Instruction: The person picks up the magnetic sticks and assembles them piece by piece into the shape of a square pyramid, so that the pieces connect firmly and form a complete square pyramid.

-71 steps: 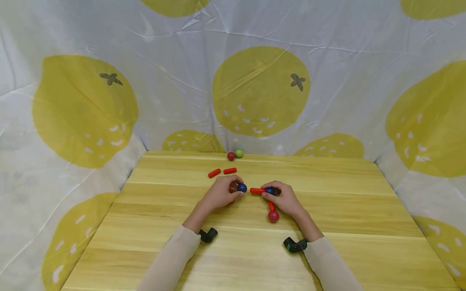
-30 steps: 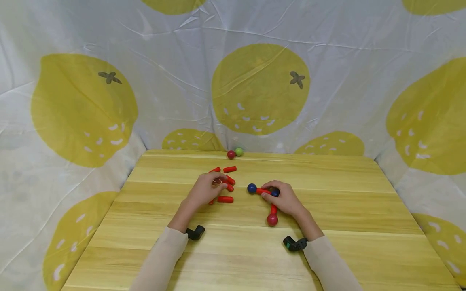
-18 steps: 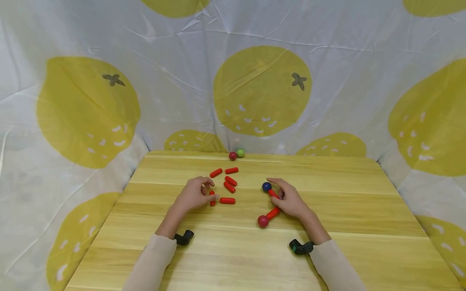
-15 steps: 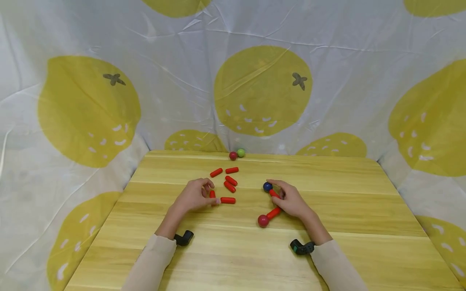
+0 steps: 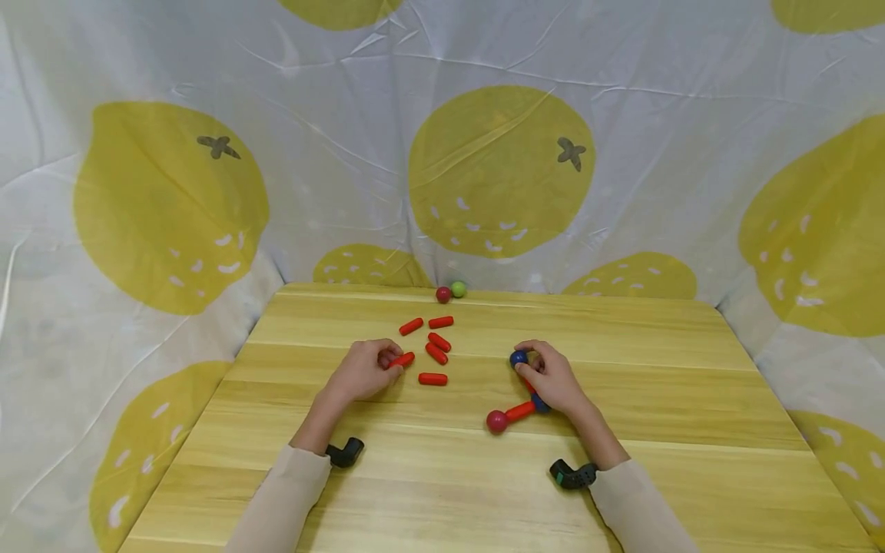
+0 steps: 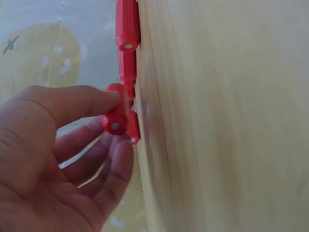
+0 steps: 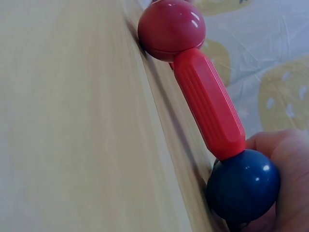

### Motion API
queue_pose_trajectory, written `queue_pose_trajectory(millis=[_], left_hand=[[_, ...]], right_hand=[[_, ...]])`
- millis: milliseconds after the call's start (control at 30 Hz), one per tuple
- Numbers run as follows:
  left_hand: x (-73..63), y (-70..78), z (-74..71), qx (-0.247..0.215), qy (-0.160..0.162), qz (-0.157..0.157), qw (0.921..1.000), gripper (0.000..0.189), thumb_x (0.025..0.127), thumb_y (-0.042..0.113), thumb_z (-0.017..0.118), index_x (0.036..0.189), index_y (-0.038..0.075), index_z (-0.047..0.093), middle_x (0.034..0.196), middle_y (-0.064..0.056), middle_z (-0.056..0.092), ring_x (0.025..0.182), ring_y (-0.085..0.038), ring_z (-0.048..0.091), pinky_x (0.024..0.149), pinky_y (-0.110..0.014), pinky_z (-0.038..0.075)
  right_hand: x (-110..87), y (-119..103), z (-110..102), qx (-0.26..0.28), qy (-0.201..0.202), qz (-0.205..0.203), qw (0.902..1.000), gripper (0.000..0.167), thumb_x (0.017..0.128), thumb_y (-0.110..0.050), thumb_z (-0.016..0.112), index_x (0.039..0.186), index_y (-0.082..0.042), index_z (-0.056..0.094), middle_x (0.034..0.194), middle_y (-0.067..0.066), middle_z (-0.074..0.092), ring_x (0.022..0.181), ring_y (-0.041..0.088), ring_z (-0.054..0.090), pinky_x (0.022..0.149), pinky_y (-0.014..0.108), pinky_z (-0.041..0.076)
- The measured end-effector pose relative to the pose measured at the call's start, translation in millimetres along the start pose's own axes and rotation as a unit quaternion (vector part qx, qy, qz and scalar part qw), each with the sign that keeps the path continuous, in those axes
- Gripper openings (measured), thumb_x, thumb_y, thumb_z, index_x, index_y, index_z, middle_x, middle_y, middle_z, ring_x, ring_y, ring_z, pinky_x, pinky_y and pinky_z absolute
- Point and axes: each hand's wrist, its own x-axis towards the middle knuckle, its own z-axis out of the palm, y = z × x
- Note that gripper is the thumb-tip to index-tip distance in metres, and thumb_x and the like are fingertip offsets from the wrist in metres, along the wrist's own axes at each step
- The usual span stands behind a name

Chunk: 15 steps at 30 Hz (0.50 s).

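My left hand (image 5: 362, 370) pinches a red magnetic rod (image 5: 402, 359) between thumb and fingers; in the left wrist view the rod (image 6: 115, 108) shows a silvery dot at its end. On the right, my right hand (image 5: 553, 376) holds a joined chain by its far blue ball (image 5: 518, 359). From that ball a red rod, partly hidden by the hand, runs to a second blue ball (image 5: 541, 403). Another red rod (image 5: 521, 412) links this to a dark red ball (image 5: 496, 421). The right wrist view shows the dark red ball (image 7: 171, 30), rod (image 7: 209, 104) and blue ball (image 7: 243, 185) close up.
Several loose red rods lie between the hands, the nearest being a rod (image 5: 433, 379) lying crosswise. At the table's far edge a dark red ball (image 5: 443, 294) sits beside a green ball (image 5: 459, 289). A lemon-print cloth (image 5: 332, 153) hangs behind the wooden table (image 5: 442, 476).
The left hand let go of a blue ball, now on the chain's end, moved left and picked up a red rod. The right hand turned the chain and shifted its hold to the far blue ball.
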Motion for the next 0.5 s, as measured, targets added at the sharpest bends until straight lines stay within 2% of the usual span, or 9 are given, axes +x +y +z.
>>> queue_pose_trajectory(millis=[100,233,300,500], left_hand=[[2.0,7.3,2.4,-0.020,0.026,0.023,0.9992,0.019,0.092,0.015,0.078,0.109,0.010,0.075,0.094,-0.001,0.074,0.081,-0.012,0.065,0.075,-0.029,0.056],[7.6,20.1,10.9,-0.057,0.028,0.046,0.9969,0.020,0.093,0.017,0.078,0.112,0.013,0.077,0.102,0.002,0.077,0.084,-0.013,0.068,0.076,-0.030,0.058],[11.3,25.7,17.3,-0.067,0.024,0.049,0.9962,0.020,0.093,0.018,0.078,0.113,0.015,0.077,0.103,0.004,0.077,0.086,-0.012,0.070,0.079,-0.030,0.060],[24.5,43.6,36.0,-0.076,0.014,0.076,0.9941,0.020,0.093,0.013,0.078,0.113,0.013,0.077,0.105,0.003,0.077,0.092,-0.011,0.074,0.085,-0.029,0.061]], right_hand=[[1.2,1,2,0.008,0.015,0.016,0.9997,0.028,0.098,-0.016,0.070,0.125,-0.011,0.065,0.080,0.007,0.059,0.066,0.017,0.050,0.061,0.025,0.041],[2.2,3,4,0.021,0.032,0.027,0.9989,0.028,0.097,-0.018,0.072,0.123,-0.010,0.066,0.100,0.010,0.068,0.071,0.017,0.053,0.061,0.024,0.044],[2.1,3,4,0.027,0.038,0.031,0.9984,0.028,0.096,-0.019,0.074,0.121,-0.010,0.067,0.104,0.011,0.069,0.071,0.017,0.054,0.060,0.023,0.044],[1.0,2,5,0.043,0.037,0.031,0.9979,0.029,0.092,-0.024,0.079,0.117,-0.012,0.068,0.088,0.009,0.064,0.072,0.020,0.054,0.060,0.023,0.045]])
